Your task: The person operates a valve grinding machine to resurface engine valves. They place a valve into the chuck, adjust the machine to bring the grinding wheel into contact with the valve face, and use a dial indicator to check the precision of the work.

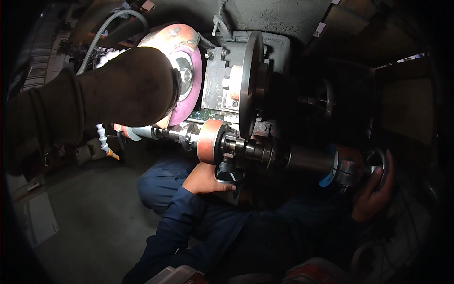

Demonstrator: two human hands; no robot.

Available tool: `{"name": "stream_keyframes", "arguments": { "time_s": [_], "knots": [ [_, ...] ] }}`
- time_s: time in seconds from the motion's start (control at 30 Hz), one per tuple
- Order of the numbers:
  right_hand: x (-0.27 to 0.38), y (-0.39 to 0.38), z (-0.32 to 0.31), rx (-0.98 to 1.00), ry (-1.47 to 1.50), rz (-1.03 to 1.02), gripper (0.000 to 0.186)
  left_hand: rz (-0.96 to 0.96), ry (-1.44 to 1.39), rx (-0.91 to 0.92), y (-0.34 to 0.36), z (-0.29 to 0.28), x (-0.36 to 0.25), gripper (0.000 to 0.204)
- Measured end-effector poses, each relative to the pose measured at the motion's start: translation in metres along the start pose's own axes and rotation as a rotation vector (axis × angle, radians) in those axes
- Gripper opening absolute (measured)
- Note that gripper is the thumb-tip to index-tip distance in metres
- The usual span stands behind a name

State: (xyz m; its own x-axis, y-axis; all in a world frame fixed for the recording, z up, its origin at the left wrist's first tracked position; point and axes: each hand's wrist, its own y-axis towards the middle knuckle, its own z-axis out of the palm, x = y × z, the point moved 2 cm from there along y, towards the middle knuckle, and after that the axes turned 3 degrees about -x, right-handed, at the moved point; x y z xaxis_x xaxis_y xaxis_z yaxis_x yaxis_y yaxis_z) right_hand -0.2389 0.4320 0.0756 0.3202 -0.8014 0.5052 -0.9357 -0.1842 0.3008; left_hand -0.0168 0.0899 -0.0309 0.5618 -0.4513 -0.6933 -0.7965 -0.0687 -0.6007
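My left hand [205, 180] grips a dark metal fitting [227, 173] beneath an orange ring housing [209, 141], thumb along its lower edge and fingers partly hidden. My right hand [371, 194] holds a small metal handwheel [379, 156] at the right end of a horizontal shaft assembly [253, 151], beside a round collar [349, 170]. Above the orange housing stand a pink grinding wheel [188, 109] and a large dark metal disc [250, 85].
A big dark cylindrical casing [127, 90] spans the upper left, near a flexible conduit [99, 35] and white segmented hose [102, 139] with orange nozzle. The grey machine body [283, 19] is behind. My bent legs [161, 184] are below, over a grey floor [94, 213].
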Motion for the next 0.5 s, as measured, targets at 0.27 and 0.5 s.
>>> {"name": "stream_keyframes", "arguments": {
  "time_s": [0.27, 0.5],
  "knots": [
    [0.000, 0.002, 0.000, -0.018, 0.007, -0.046, 0.035, -0.087, -0.078, -0.013, -0.003, 0.000, -0.007, 0.102],
    [-0.001, 0.000, 0.001, -0.021, 0.029, -0.006, 0.035, -0.134, -0.036, -0.051, -0.002, 0.002, -0.018, 0.101]
  ]
}}
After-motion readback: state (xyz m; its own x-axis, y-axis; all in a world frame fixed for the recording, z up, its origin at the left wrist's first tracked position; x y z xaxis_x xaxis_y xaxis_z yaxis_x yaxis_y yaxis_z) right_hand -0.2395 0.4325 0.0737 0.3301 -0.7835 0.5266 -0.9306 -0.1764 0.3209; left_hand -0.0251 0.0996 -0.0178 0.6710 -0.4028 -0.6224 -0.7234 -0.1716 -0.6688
